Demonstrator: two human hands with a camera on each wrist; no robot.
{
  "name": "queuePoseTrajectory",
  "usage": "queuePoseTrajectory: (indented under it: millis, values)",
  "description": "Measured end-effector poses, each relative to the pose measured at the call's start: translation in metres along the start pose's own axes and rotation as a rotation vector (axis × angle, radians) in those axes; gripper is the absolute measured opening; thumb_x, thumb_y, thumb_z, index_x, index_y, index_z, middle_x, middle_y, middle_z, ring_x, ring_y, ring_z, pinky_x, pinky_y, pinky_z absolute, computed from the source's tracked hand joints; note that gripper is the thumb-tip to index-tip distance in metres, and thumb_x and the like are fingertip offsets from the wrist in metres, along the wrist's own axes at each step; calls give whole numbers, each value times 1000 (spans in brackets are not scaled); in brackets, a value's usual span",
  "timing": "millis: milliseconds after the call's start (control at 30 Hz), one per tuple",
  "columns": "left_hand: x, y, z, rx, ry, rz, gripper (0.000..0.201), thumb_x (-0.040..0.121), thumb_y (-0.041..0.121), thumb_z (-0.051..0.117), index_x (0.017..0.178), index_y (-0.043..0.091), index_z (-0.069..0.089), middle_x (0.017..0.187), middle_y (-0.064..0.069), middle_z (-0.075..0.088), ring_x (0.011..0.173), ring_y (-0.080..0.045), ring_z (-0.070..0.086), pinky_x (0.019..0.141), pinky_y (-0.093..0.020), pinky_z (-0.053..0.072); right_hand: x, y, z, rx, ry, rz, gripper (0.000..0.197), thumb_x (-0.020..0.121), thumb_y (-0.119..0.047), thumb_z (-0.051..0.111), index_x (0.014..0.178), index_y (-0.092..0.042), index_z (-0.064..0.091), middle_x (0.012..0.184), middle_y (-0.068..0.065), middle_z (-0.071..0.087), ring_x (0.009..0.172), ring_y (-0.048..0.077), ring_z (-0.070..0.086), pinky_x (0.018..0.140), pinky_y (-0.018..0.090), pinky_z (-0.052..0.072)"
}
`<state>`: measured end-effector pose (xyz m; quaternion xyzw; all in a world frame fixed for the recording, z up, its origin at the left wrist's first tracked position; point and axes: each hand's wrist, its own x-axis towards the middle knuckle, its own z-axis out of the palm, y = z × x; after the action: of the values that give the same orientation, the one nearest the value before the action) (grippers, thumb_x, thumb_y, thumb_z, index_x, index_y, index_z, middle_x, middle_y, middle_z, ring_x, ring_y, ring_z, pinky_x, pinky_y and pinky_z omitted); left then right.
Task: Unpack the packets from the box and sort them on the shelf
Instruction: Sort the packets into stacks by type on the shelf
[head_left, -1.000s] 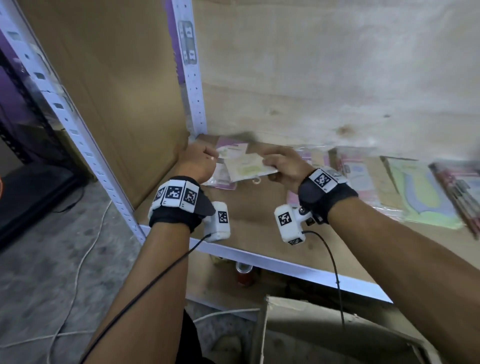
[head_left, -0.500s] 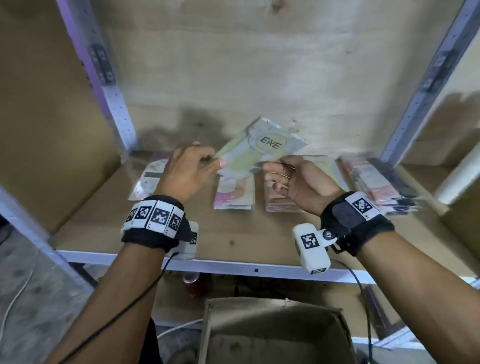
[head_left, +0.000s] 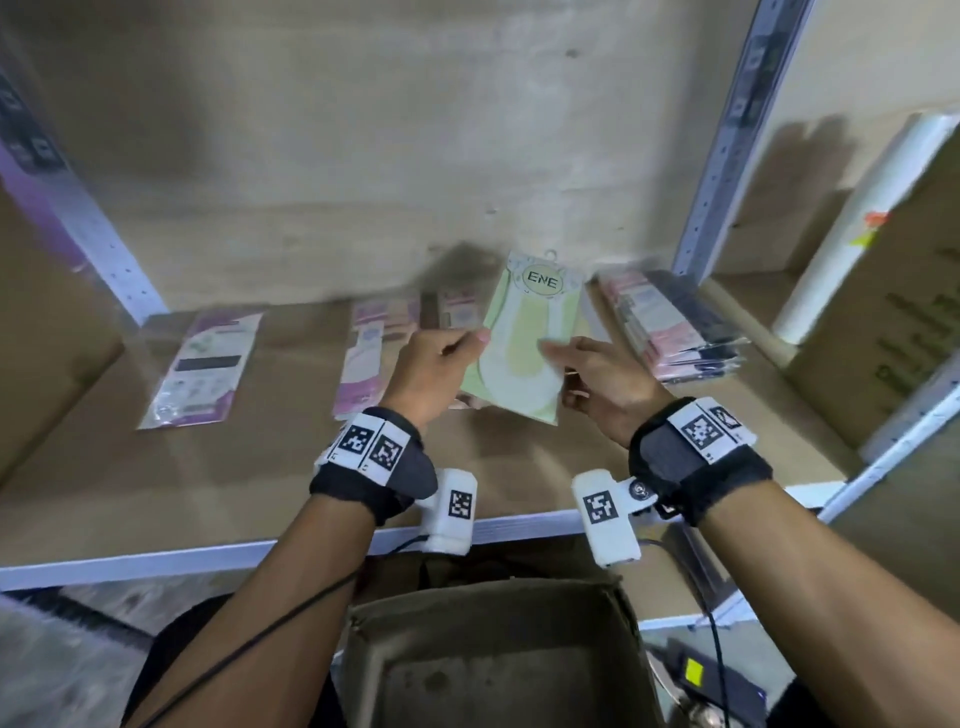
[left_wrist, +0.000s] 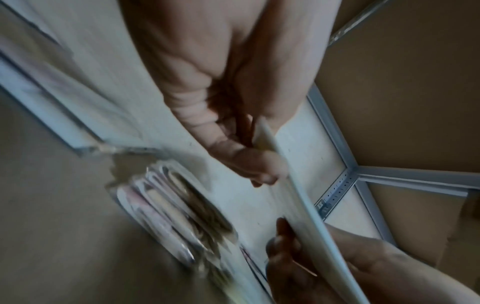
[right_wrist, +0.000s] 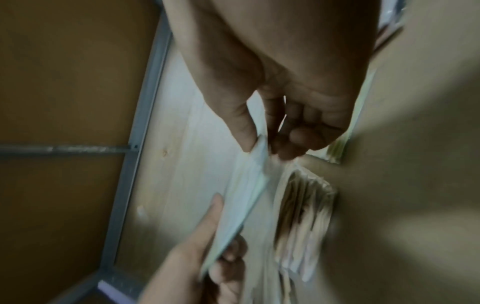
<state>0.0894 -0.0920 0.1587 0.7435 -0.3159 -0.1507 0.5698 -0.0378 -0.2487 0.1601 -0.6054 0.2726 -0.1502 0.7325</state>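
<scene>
Shelf (head_left: 260, 467), left to right: one purple-and-white packet (head_left: 200, 364) lies flat near the left upright, well apart from the rest. Next, a pink packet (head_left: 366, 358) lies flat just left of your left hand (head_left: 436, 371). Your left hand pinches the left edge of the green packet (head_left: 524, 343), thumb on top, fingers curled under; left wrist view confirms the edge between thumb and fingers. The green packet is held above the shelf, over the middle piles, "ENE" label end pointing at the back wall. Your right hand (head_left: 602, 379) pinches its right edge, thumb against curled fingers; right wrist view shows the same. Right of that, a stack of pink and dark packets (head_left: 670, 327) sits on the shelf near the right upright. The cardboard box (head_left: 498, 660) stands open below the shelf edge, between your forearms; contents not discernible.
</scene>
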Motion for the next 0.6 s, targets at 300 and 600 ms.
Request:
queuePoseTrajectory:
  millis: [300, 600]
  values:
    - [25, 5, 13, -8, 95, -84, 64, 99, 63, 43, 93, 6, 74, 78, -12, 77, 63, -19, 71, 56, -27, 57, -7, -13, -21, -36, -128, -48, 23, 96, -22, 63, 108, -2, 62, 102, 8, 73, 93, 26, 69, 69, 28, 57]
    - [45, -17, -17, -140, 162, -31, 27, 85, 45, 75, 99, 22, 79, 90, 9, 80, 93, -11, 75, 88, -31, 57, -12, -4, -15, -417, -310, -81, 33, 97, -25, 63, 124, -6, 65, 125, 8, 69, 122, 22, 62, 116, 44, 37]
